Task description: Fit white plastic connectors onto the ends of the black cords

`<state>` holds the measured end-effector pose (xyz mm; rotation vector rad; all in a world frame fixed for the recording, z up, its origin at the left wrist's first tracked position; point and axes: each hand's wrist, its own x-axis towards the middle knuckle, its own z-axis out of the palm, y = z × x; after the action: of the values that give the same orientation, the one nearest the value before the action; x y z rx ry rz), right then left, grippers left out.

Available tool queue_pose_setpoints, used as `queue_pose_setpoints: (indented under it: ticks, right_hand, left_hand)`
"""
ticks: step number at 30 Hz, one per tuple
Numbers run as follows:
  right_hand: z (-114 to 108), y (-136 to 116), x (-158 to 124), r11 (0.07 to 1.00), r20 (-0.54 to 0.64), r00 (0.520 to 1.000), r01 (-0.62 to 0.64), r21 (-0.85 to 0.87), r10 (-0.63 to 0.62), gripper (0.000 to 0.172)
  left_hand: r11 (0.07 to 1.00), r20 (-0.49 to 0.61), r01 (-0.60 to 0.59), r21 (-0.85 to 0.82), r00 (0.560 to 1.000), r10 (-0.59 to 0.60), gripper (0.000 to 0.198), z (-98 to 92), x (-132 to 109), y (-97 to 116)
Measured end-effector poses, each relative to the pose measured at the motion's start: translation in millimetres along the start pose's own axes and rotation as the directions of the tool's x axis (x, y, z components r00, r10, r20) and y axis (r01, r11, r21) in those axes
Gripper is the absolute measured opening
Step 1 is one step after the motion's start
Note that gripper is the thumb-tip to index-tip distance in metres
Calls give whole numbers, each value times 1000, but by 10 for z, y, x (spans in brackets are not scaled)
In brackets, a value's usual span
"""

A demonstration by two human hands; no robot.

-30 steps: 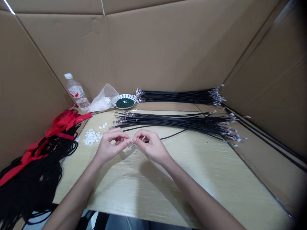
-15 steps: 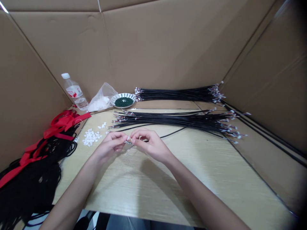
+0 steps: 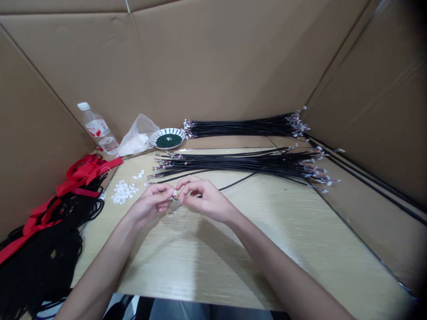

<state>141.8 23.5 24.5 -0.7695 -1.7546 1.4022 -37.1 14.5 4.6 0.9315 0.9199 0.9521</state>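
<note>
My left hand (image 3: 151,205) and my right hand (image 3: 204,200) meet fingertip to fingertip over the wooden table (image 3: 253,240). Between them sits a small white connector (image 3: 175,193), pinched in my left fingers. My right fingers are pinched on the wire ends of a black cable (image 3: 233,183) that trails off to the right behind the hand. A loose pile of small white connectors (image 3: 122,192) lies just left of my left hand. A spread bundle of black cables (image 3: 240,163) with crimped ends lies right behind my hands.
A second cable bundle (image 3: 243,127) lies along the back cardboard wall. A dish of dark green bits (image 3: 167,138), a clear plastic bag (image 3: 137,137) and a water bottle (image 3: 96,130) stand at the back left. Black cords with red ribbon (image 3: 50,222) pile at the left edge.
Both hands stay pinched together and have slid slightly left. The white connector now shows between the fingertips. The view has shifted a little rightward.
</note>
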Motion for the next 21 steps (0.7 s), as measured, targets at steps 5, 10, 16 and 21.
queue_pose_setpoints:
  ticks: [5,10,16,21]
  right_hand:
    - [-4,11,8,1000,-1,1000,-8,-1,8,17]
    - [-2,22,8,1000,2,1000,-24,13,24,18]
    - [10,42,12,998,17,999,-46,32,46,17]
    - [12,60,9,997,13,998,-58,52,58,15]
  left_hand:
    - [999,-4,-13,44,1000,13,26,9,-21,13]
    - [996,-14,-35,79,999,36,28,24,-33,40]
    - [995,-29,-50,91,998,53,24,12,-20,23]
    - [994,-22,-67,86,997,70,22,-3,-11,14]
